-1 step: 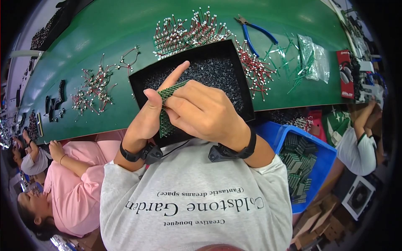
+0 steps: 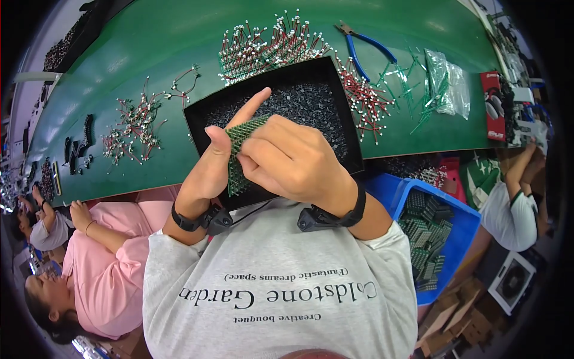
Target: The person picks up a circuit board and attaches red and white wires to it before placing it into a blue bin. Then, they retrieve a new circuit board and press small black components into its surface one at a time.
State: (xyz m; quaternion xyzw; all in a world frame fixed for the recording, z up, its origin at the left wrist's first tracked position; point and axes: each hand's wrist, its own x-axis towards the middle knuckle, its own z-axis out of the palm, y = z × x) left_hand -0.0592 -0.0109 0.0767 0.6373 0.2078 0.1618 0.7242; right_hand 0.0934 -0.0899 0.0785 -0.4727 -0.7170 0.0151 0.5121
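A green circuit board panel (image 2: 237, 178), studded with rows of small pins or parts, stands tilted over the near side of a black tray (image 2: 354, 134). My left hand (image 2: 210, 170) holds the panel from its left side, thumb against it and index finger stretched out past its top. Closed fingers of my right hand (image 2: 294, 157) press at the panel's middle, and their tips are partly hidden. Small dark bits (image 2: 299, 110) cover the tray's floor below both hands.
Wired boards with white connectors (image 2: 257, 54) stand behind the tray. Blue-handled cutters (image 2: 371, 46), loose red wires (image 2: 365, 99) and plastic bags (image 2: 448, 84) lie right; more wired pieces (image 2: 134, 128) lie left. A blue bin (image 2: 463, 209) of panels stands low right. A person in pink (image 2: 113, 257) sits left.
The fingertips of my right hand have shifted slightly on the panel, showing a little more of its upper part. My left hand keeps its place.
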